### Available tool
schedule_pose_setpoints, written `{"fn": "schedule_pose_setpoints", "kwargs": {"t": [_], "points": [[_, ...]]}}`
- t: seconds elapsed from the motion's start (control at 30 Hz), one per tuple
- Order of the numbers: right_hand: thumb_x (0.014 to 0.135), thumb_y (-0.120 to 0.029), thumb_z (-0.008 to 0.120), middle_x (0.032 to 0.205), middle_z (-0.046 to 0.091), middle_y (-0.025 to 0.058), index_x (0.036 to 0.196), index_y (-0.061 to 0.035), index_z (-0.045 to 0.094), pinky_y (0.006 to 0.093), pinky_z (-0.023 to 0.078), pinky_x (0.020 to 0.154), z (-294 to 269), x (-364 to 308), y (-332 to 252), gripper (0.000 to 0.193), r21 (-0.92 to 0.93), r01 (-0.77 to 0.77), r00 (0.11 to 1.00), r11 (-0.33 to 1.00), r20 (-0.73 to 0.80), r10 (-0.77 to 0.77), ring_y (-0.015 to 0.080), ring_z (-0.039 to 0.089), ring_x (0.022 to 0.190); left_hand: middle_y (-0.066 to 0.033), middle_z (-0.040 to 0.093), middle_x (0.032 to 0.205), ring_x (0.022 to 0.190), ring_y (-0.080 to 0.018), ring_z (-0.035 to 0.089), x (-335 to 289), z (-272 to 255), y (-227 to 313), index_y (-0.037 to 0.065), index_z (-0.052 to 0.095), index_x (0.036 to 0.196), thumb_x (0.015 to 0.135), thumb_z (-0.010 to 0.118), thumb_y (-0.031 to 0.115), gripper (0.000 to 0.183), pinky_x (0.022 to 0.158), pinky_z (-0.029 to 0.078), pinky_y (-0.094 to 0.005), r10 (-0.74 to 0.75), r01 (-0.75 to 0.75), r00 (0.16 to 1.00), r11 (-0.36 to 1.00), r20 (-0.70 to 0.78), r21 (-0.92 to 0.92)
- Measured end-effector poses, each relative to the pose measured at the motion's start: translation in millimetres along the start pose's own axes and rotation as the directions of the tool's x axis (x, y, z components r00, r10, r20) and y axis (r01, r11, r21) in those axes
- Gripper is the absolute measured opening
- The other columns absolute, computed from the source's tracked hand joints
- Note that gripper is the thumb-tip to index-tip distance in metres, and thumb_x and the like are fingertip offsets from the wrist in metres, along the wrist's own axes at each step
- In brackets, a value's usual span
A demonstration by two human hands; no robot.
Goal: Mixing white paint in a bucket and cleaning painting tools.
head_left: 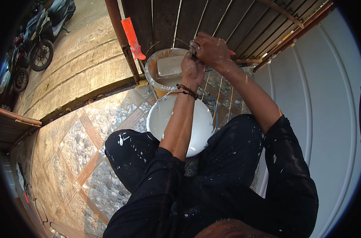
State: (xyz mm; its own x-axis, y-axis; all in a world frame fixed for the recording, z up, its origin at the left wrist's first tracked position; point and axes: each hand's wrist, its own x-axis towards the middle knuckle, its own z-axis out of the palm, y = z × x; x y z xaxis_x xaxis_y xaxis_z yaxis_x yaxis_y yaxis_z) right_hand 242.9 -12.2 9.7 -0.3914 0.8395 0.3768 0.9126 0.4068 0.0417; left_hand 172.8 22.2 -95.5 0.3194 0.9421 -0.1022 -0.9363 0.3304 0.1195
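My left hand (193, 70) and my right hand (213, 50) meet above the far rim of a yellow-orange bucket (150, 70). Both are closed around something small and greyish between the fingers; its kind is mostly hidden. A thin curved wire, apparently the bucket's handle, rises to my fingers. Inside that bucket sits a pale, paint-smeared rectangular container (169, 66). Under my left forearm, between my knees, stands a round white bucket (200, 133), coated with white paint. A dark beaded bracelet (187, 91) circles my left wrist.
Ahead stands a dark slatted gate (164, 23) with a bright orange flat piece (133, 37) on its post. A pale ribbed panel (327, 99) rises at the right. Several motorbikes (41, 53) are parked at far left. Pebbled tile floor (105, 182) lies beside me.
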Motion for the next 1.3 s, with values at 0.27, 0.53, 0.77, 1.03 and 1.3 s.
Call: {"fn": "schedule_pose_setpoints", "kwargs": {"t": [0.27, 0.53, 0.77, 1.03, 1.3], "points": [[0.089, -0.026, 0.062, 0.096, 0.065, 0.0071, 0.086, -0.0094, 0.069, 0.0437, 0.057, 0.071, -6, 20, 11, 0.018, -0.028, -0.085, 0.996, 0.996, -0.044, 0.084, 0.0311, 0.07, 0.086, -0.0104, 0.066, 0.117, 0.112, -0.0259, 0.063, 3, 2, 1, 0.006, 0.061, 0.116, 0.105, 0.038, 0.022, 0.03, 0.108, 0.045, -0.041, 0.031, -0.034, 0.997, 0.998, 0.064, 0.057], [0.092, -0.025, 0.063, 0.102, 0.068, 0.0101, 0.097, -0.0091, 0.068, 0.0457, 0.057, 0.078, -14, 6, 7, 0.018, 0.147, -0.136, 0.982, 0.98, -0.113, 0.153, 0.0332, 0.069, 0.095, -0.0058, 0.068, 0.108, 0.106, -0.0195, 0.064, -4, 7, 0, 0.009, 0.063, 0.11, 0.106, 0.038, 0.022, 0.029, 0.102, 0.048, -0.0361, 0.055, -0.044, 0.98, 0.997, 0.193, -0.06], [0.091, -0.026, 0.065, 0.099, 0.067, 0.0083, 0.096, -0.0096, 0.069, 0.0431, 0.057, 0.074, -14, 18, -3, 0.018, 0.023, -0.15, 0.989, 0.988, -0.015, 0.15, 0.0335, 0.069, 0.088, -0.0039, 0.065, 0.097, 0.097, -0.0191, 0.061, 8, -10, 11, 0.012, 0.059, 0.101, 0.107, 0.037, 0.034, 0.031, 0.094, 0.049, -0.0396, 0.034, -0.036, 0.961, 0.999, 0.274, 0.003], [0.089, -0.029, 0.067, 0.098, 0.069, 0.0099, 0.095, -0.0084, 0.07, 0.0429, 0.057, 0.076, -23, 8, 15, 0.022, 0.176, -0.184, 0.974, 0.967, -0.101, 0.204, 0.0343, 0.069, 0.091, -0.0023, 0.062, 0.095, 0.086, -0.0143, 0.061, -12, 26, -2, 0.011, 0.058, 0.106, 0.108, 0.038, 0.041, 0.037, 0.077, 0.049, -0.0274, 0.217, -0.212, 0.976, 0.95, 0.001, 0.231], [0.089, -0.024, 0.067, 0.094, 0.066, 0.009, 0.093, -0.006, 0.066, 0.0438, 0.055, 0.072, -10, 6, 6, 0.018, 0.186, -0.16, 0.979, 0.97, -0.097, 0.18, 0.0344, 0.067, 0.087, 0.0033, 0.059, 0.081, 0.079, -0.0109, 0.055, -21, 31, 21, 0.012, 0.062, 0.098, 0.106, 0.027, 0.06, 0.06, 0.078, 0.045, -0.0307, 0.192, -0.135, 0.981, 0.811, -0.041, 0.57]]}}
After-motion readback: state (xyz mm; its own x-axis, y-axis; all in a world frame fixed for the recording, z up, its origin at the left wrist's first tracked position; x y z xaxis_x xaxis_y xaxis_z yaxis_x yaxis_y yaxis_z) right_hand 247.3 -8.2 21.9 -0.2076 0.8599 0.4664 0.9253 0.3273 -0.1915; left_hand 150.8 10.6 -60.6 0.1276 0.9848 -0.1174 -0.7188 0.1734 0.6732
